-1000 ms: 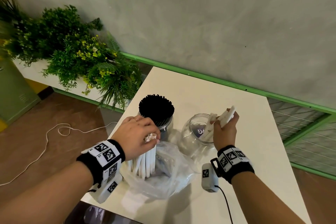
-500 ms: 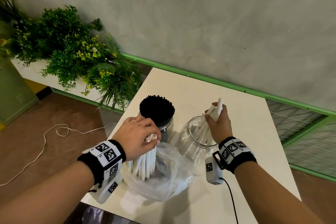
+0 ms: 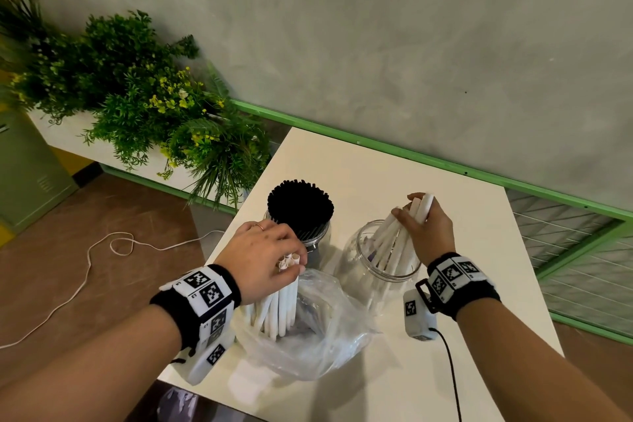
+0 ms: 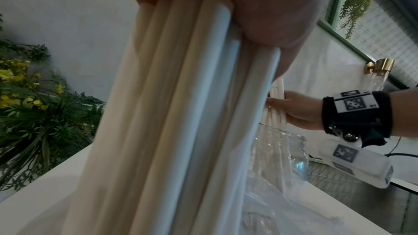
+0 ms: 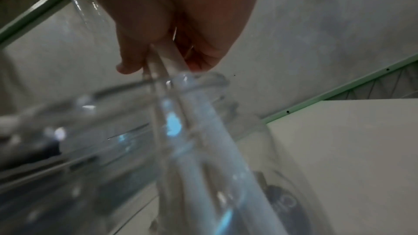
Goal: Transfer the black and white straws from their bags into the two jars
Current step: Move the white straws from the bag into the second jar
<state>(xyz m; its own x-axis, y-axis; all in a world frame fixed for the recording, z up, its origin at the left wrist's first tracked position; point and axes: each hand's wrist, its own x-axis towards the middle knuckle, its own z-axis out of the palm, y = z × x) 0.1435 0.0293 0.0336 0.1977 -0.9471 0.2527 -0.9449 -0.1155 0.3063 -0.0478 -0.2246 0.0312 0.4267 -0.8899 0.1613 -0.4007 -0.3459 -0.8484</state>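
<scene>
Two glass jars stand on the white table (image 3: 479, 250). The left jar (image 3: 317, 240) is packed with black straws (image 3: 299, 204). My right hand (image 3: 423, 223) grips a bunch of white straws (image 3: 390, 243) by the top; their lower ends reach down inside the clear right jar (image 3: 383, 271), also seen as the jar (image 5: 158, 149) in the right wrist view. My left hand (image 3: 270, 257) grips the tops of another bundle of white straws (image 3: 281, 305) standing upright in a clear plastic bag (image 3: 315, 336). That bundle of white straws (image 4: 181, 131) fills the left wrist view.
A planter of green plants (image 3: 137, 103) sits on the floor left of the table. A white cord (image 3: 102, 250) lies on the brown floor. A green rail (image 3: 445, 164) and grey wall run behind the table. A wire grid (image 3: 575, 250) stands at the right.
My right hand has swung its white straws from tilted above the jar to near upright and lowered their ends into the right jar. The left hand has stayed on its bundle.
</scene>
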